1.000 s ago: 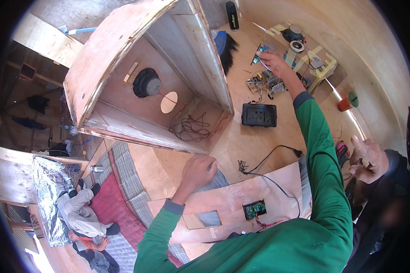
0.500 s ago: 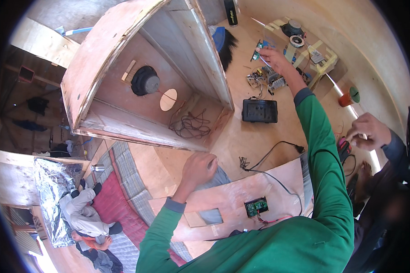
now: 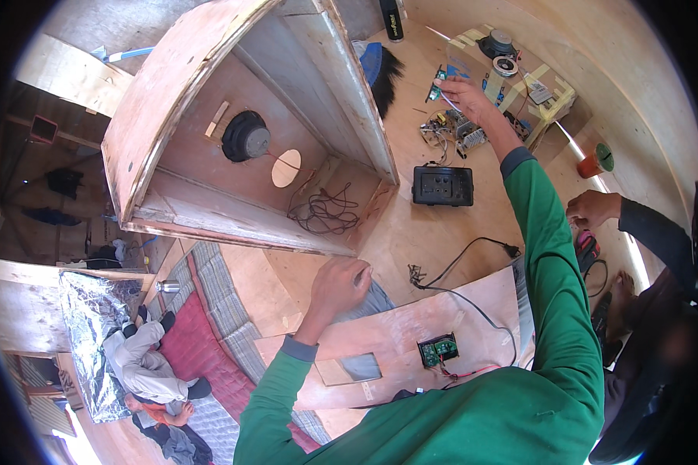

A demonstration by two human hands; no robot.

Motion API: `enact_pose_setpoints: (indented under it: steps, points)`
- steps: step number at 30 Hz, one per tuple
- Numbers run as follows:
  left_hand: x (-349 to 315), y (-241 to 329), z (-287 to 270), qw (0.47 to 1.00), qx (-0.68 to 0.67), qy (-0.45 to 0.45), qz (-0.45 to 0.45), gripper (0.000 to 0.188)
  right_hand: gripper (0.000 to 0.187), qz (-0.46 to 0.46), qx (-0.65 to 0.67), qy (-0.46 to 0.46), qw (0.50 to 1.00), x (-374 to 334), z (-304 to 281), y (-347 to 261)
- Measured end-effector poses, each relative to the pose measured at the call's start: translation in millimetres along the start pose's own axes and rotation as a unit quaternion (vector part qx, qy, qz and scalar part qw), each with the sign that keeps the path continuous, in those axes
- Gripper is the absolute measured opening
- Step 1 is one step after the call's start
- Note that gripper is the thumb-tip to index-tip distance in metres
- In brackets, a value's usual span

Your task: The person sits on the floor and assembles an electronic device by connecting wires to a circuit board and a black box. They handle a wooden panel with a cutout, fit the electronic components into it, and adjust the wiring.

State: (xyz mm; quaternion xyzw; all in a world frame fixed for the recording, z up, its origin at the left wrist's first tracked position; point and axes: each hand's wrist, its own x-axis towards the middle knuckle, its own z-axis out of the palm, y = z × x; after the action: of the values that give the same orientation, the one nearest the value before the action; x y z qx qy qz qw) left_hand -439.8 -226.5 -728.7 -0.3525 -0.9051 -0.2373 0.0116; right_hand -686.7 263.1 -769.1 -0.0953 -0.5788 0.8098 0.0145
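My right hand [image 3: 467, 96] reaches out over the far part of the floor, fingers pinched on a small green circuit board [image 3: 438, 80]. A pale, thin wire hangs from the board. Just beyond the hand's near side lie bare circuit boards with wires and metal heat sinks [image 3: 467, 133]. A black panel box [image 3: 442, 186] sits nearer to me. My left hand [image 3: 340, 285] is curled closed above a flat wooden panel [image 3: 395, 333], and nothing shows in it. That panel has a rectangular cutout and a green board in a black frame [image 3: 438, 351] with red wires.
A large open wooden cabinet [image 3: 248, 46] stands at the left, with a round speaker [image 3: 246, 137] and coiled cable inside. A carton [image 3: 551, 108] bears more speakers. A black power cord [image 3: 473, 291] crosses the panel. A co-worker's hand [image 3: 595, 208] is at the right; another person [image 3: 151, 360] lies left.
The co-worker's hand at the right has moved left and slightly up. My right hand keeps hold of the circuit board with barely any shift; my left hand stays put.
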Motion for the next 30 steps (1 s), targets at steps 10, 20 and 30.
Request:
enact_pose_setpoints:
  steps: [10, 20, 30]
  points:
    - [-1, 0, 0, 1.000, 0.003, -0.003, -0.007, 0.015, 0.039, 0.003, -0.005, 0.001, 1.000, -3, 1, -2]
    - [-1, -1, 2, 1.000, 0.004, -0.003, -0.006, 0.015, 0.039, 0.007, -0.019, 0.009, 1.000, -4, 0, -2]
    - [24, 31, -15, 0.987, -0.118, -0.011, -0.111, 0.028, 0.034, -0.040, -0.217, 0.061, 0.973, 4, 6, 18]
